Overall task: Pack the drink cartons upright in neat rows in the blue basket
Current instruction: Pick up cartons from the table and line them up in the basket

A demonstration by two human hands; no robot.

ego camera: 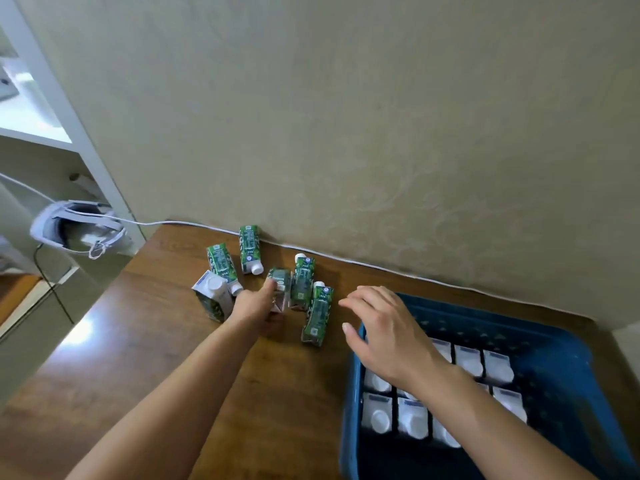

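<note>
Several green drink cartons with white caps lie on the wooden table (138,358) near the wall. My left hand (258,306) is closed around one carton (281,284) in the middle of the group. One carton (214,295) stands upright at the left of my left hand. Another carton (319,313) lies between my hands. My right hand (384,329) hovers with fingers spread over the left rim of the blue basket (349,403), holding nothing. Inside the basket, several cartons (412,417) stand upright in rows, white tops up; my right forearm hides some.
A beige patterned wall runs along the table's far edge, with a white cable (194,224) along its foot. A white headset-like device (81,226) rests on a surface left of the table. A white shelf frame (69,116) stands at the far left.
</note>
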